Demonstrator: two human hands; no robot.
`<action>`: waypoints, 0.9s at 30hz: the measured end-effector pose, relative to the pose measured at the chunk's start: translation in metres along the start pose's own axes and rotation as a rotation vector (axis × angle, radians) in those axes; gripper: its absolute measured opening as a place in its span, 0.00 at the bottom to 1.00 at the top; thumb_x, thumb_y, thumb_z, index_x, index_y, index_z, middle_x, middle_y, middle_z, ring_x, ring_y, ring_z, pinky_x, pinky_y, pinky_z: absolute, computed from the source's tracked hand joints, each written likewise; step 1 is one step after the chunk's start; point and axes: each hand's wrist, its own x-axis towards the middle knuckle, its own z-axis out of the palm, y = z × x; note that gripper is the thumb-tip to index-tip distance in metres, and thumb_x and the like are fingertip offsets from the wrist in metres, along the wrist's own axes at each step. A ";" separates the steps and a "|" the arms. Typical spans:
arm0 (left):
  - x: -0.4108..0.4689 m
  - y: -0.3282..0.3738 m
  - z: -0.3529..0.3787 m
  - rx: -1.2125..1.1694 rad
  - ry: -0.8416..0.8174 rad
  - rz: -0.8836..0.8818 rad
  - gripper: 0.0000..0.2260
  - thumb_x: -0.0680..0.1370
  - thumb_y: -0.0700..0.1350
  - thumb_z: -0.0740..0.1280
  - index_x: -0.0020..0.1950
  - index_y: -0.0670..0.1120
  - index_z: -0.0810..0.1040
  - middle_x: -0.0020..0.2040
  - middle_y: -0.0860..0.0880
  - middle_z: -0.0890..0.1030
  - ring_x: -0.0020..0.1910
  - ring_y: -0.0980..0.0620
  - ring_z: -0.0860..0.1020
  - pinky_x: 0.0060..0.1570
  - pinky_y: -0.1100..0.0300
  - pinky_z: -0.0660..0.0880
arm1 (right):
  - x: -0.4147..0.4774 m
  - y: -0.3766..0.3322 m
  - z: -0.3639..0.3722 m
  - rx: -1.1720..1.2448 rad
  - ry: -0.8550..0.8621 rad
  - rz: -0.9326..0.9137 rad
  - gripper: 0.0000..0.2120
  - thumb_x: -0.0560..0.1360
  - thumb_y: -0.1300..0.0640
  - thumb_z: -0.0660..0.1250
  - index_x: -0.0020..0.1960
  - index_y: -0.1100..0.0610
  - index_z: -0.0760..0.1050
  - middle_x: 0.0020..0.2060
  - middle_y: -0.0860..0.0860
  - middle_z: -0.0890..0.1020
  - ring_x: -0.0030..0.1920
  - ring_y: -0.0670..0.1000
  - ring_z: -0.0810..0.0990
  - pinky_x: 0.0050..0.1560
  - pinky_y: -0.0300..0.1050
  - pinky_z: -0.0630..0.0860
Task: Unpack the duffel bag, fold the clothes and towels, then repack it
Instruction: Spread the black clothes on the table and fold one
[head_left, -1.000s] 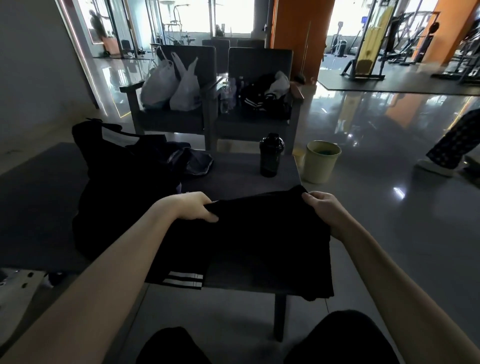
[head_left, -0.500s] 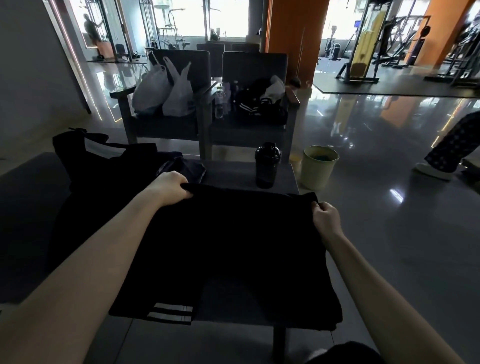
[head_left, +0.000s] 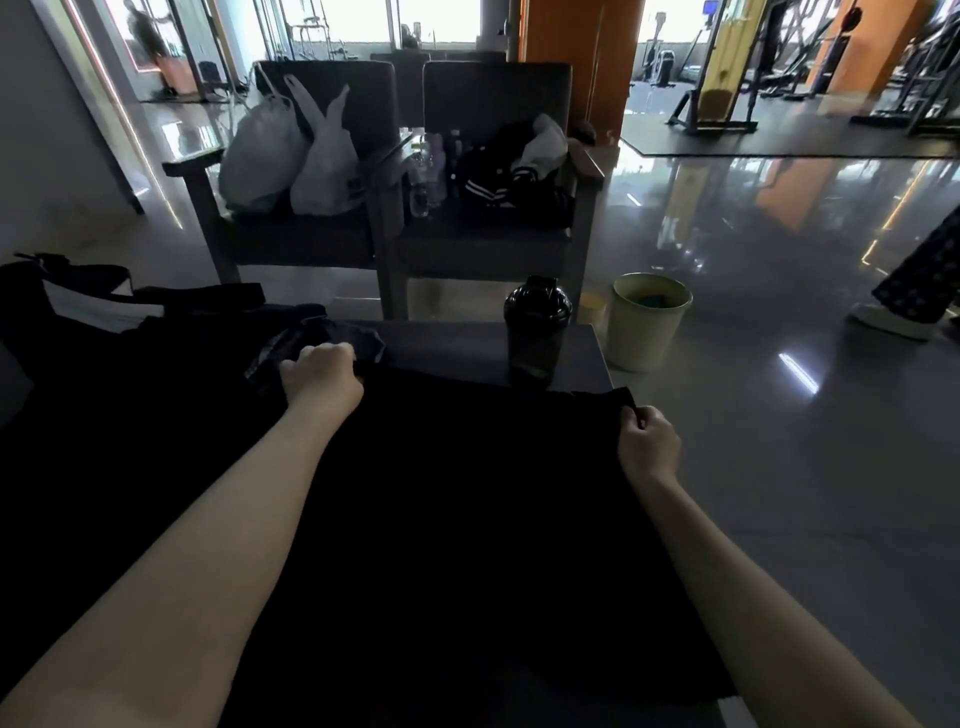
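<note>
A black garment (head_left: 478, 509) lies spread flat over the low grey table (head_left: 467, 340). My left hand (head_left: 322, 374) grips its far left corner, and my right hand (head_left: 649, 441) pinches its far right corner. The black duffel bag (head_left: 119, 374) sits on the table's left side, with more dark clothing (head_left: 322, 338) beside it, just past my left hand. The garment's near edge is hidden below the frame.
A black shaker bottle (head_left: 537, 332) stands on the table's far right, close to the garment's edge. A pale bin (head_left: 649, 322) sits on the floor beyond. Two grey armchairs (head_left: 311, 239) hold plastic bags (head_left: 291, 156) and clothes. A person's leg (head_left: 919, 280) is at right.
Both hands moved away from me and apart, pulling the black garment out flat across the table. The striped hem has dropped out of view at the bottom.
</note>
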 end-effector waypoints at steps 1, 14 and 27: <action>0.002 -0.003 0.008 0.040 -0.054 -0.013 0.13 0.78 0.41 0.62 0.62 0.47 0.75 0.60 0.45 0.76 0.62 0.44 0.71 0.59 0.48 0.67 | 0.002 0.005 0.002 -0.016 0.009 0.009 0.11 0.80 0.55 0.58 0.50 0.61 0.76 0.42 0.56 0.78 0.43 0.54 0.74 0.42 0.43 0.64; -0.051 0.019 0.050 -0.087 -0.033 0.203 0.22 0.79 0.55 0.61 0.70 0.48 0.68 0.68 0.48 0.69 0.68 0.47 0.66 0.64 0.51 0.63 | -0.007 0.017 0.003 -0.257 -0.209 -0.016 0.25 0.71 0.53 0.66 0.67 0.56 0.67 0.56 0.57 0.79 0.55 0.57 0.78 0.55 0.50 0.75; -0.089 0.027 0.064 0.209 -0.549 0.471 0.29 0.80 0.62 0.53 0.78 0.54 0.50 0.79 0.53 0.49 0.77 0.46 0.52 0.73 0.45 0.54 | -0.048 0.045 -0.013 -0.614 -0.144 -0.171 0.23 0.77 0.58 0.60 0.72 0.53 0.64 0.61 0.58 0.71 0.54 0.62 0.76 0.46 0.50 0.71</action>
